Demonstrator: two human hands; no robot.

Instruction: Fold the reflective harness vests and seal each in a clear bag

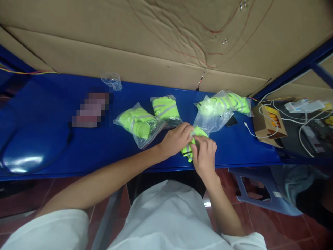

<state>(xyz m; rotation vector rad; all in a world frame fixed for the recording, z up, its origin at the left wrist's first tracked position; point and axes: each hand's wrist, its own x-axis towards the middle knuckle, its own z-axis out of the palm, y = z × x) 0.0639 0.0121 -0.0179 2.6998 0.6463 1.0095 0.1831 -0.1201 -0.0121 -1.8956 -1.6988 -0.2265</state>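
Near the front edge of the blue table, both hands are on a neon-yellow reflective strap with a grey stripe, bunched into a bundle. My left hand grips its upper left side, fingers curled over it. My right hand is closed on the right side, thumb and fingertips pinching near the left fingertips. The fingers hide part of the bundle. Just behind lie a clear bag of folded yellow reflective straps and a second such bag. More bagged yellow straps lie at the back right.
The blue table meets a cardboard wall. A crumpled clear bag and a pixelated object lie left. A dark phone-like object, an open cardboard box and white cables stand right. A blue stool is below, beside another person.
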